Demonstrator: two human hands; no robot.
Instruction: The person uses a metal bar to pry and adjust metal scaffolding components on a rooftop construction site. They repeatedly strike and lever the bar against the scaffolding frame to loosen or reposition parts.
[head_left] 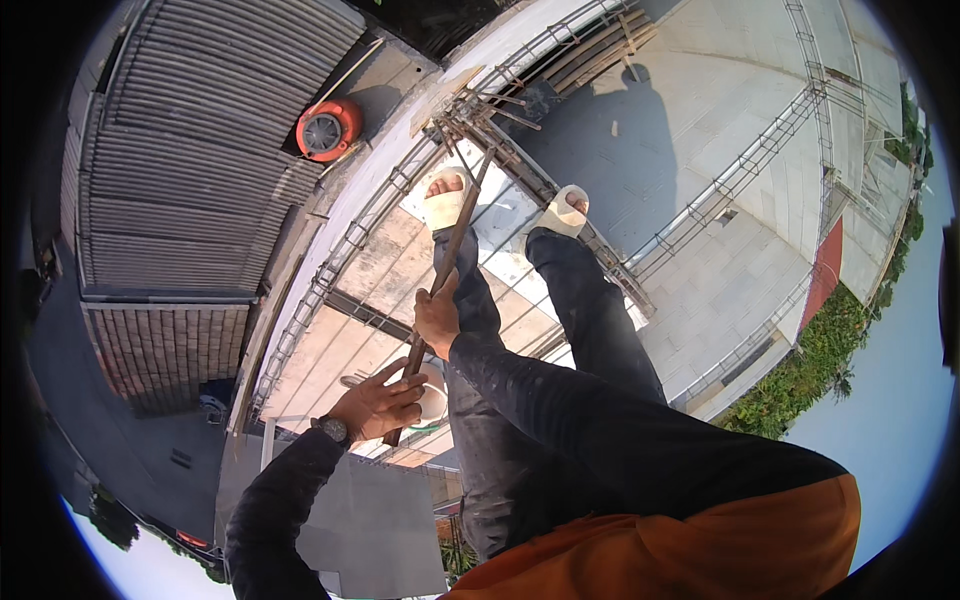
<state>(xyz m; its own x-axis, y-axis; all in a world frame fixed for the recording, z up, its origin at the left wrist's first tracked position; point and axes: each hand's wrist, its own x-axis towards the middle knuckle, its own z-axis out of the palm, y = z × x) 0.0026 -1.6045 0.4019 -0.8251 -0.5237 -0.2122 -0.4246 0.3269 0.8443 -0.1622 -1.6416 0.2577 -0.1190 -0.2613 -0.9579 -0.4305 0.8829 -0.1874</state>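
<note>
My right hand (437,318) is wrapped round the middle of a long, brown, rusty-looking bar (462,225). The bar slants from beside the steel rods near my feet down toward my left hand (375,405). That hand, with a watch (331,428) at its wrist, has its fingers spread across the bar's lower end and does not close round it. The bar's far end lies close to a cluster of steel rods (455,125) at a corner of the rebar frame; whether it touches them I cannot tell. Below the hands, a white bucket (434,395) is partly hidden.
My sandalled feet (445,195) stand on boards (350,260) high above the ground. Rebar cages (345,240) edge the boards, and more cross the pale block floor (740,260) at right. Lower left are a corrugated roof (200,130) and an orange tank (340,122). Planks (605,50) lie far off.
</note>
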